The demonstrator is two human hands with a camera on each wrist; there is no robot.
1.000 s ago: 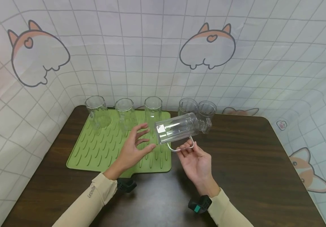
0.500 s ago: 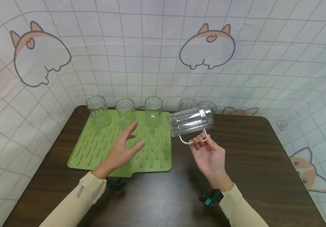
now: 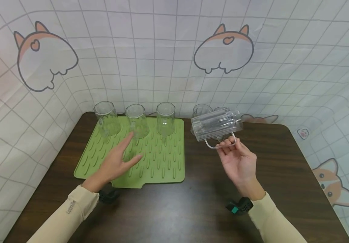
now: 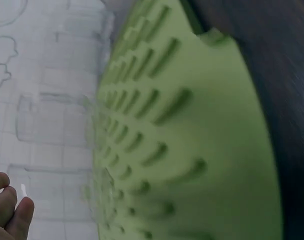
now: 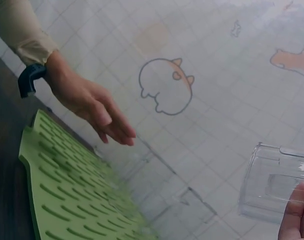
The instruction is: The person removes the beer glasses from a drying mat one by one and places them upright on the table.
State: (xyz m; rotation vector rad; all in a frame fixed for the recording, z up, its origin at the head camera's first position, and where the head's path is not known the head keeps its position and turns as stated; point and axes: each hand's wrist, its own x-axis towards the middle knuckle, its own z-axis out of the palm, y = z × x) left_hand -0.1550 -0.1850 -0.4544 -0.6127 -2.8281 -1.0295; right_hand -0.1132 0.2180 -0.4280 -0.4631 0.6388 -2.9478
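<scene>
My right hand (image 3: 239, 163) grips the handle of a clear glass mug (image 3: 215, 124), which is tipped on its side in the air right of the mat. In the right wrist view part of that mug (image 5: 274, 190) shows beside the fingertips (image 5: 293, 207). My left hand (image 3: 113, 163) is held over the green drying mat (image 3: 159, 165) with fingers extended, holding nothing. Three clear mugs stand along the mat's back: a left mug (image 3: 109, 119), a middle mug (image 3: 138, 123) and a right mug (image 3: 166, 119).
Behind the held mug stand two more clear glasses, one of them a glass (image 3: 202, 110) partly hidden by it. A dark wooden table (image 3: 186, 209) lies under everything. A white grid-patterned cloth (image 3: 174, 67) with dog drawings hangs behind and at the sides.
My right hand has carried the mug to the right and slightly back, away from the mat. My left hand has drawn back left and its fingers have straightened. The standing mugs stay in place.
</scene>
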